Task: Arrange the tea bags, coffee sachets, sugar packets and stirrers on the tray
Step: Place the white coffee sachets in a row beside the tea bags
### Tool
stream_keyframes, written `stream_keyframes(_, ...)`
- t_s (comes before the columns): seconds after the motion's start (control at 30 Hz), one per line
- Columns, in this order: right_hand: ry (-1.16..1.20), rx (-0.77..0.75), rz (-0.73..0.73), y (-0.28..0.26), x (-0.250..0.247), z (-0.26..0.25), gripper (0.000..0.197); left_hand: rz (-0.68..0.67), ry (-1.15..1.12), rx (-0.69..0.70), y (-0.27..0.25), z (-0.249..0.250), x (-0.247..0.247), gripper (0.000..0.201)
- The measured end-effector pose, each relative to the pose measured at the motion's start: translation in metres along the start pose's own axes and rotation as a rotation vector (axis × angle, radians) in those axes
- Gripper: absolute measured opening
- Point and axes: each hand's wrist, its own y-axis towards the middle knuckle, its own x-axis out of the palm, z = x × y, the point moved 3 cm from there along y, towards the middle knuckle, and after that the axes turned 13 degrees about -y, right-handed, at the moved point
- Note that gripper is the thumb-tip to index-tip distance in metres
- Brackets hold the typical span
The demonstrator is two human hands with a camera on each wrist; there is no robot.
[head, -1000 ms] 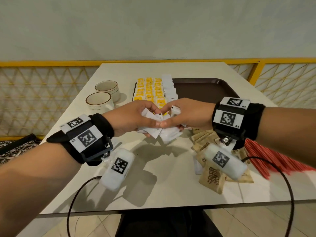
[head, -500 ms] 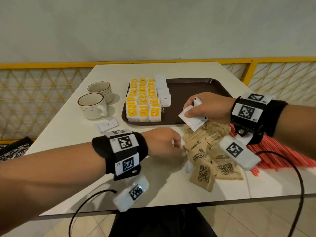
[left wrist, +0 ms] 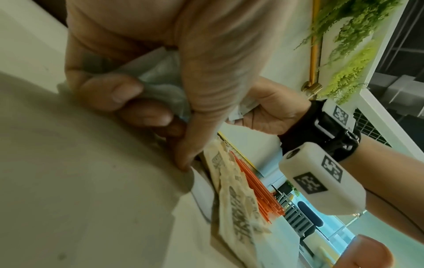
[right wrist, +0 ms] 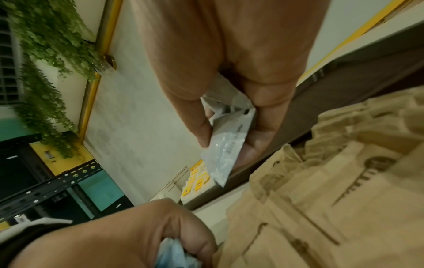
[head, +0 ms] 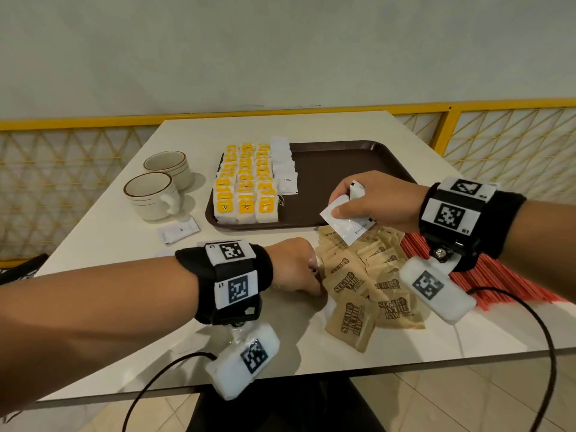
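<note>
A brown tray (head: 343,169) holds rows of yellow-labelled tea bags (head: 246,185) and a column of white coffee sachets (head: 285,169) at its left. My right hand (head: 367,204) pinches a few white sachets (head: 346,224) (right wrist: 227,145) just above the tray's near edge. My left hand (head: 296,266) rests low on the table beside the brown sugar packets (head: 367,285), its fingers curled round white sachets (left wrist: 158,81). Its index fingertip (left wrist: 183,163) touches the table next to another white sachet (left wrist: 201,192) that lies under the sugar pile. Red stirrers (head: 498,282) lie at the right.
Two white cups (head: 156,194) with brown rims stand left of the tray. A single white sachet (head: 177,230) lies on the table in front of them. A yellow lattice railing (head: 498,141) runs behind the table.
The hands, joined over a bunch of white sachets a second ago, have parted. The right one went to the tray's near edge with sachets; the left dropped to the sugar pile.
</note>
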Motion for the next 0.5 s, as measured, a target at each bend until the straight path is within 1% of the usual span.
stream_keyframes(0.03,-0.008,-0.004,-0.005,0.000,0.000,0.001,0.007,-0.008,0.007,-0.005,-0.001,-0.001,-0.001,0.020)
stream_keyframes(0.13,-0.068,-0.034,-0.020,-0.002,-0.003,0.001,0.009,-0.013,0.006,-0.042,-0.005,-0.012,-0.013,0.019)
stream_keyframes(0.2,-0.067,-0.037,-0.023,-0.004,-0.004,0.000,0.009,-0.024,-0.031,-0.096,-0.012,-0.025,-0.028,0.023)
stream_keyframes(0.23,-0.073,-0.040,-0.024,-0.004,-0.005,-0.001,0.013,-0.046,-0.057,-0.125,-0.016,-0.031,-0.037,0.027)
stream_keyframes(0.27,-0.077,-0.046,-0.030,-0.004,-0.006,-0.002,0.017,-0.068,-0.080,-0.149,-0.020,-0.037,-0.047,0.026)
stream_keyframes(0.3,-0.073,-0.059,-0.043,-0.004,-0.006,-0.005,0.018,-0.077,-0.101,-0.164,-0.025,-0.041,-0.057,0.020)
stream_keyframes(0.37,-0.075,-0.100,-0.088,-0.003,-0.002,-0.013,0.018,-0.031,-0.134,-0.174,-0.033,-0.046,-0.079,0.008)
stream_keyframes(0.43,-0.125,-0.151,-0.123,-0.001,0.007,-0.026,0.017,0.054,-0.135,-0.142,-0.039,-0.043,-0.098,0.009)
stream_keyframes(0.5,-0.147,-0.209,-0.118,0.004,0.016,-0.040,0.018,0.105,-0.145,-0.087,-0.043,-0.036,-0.114,0.011)
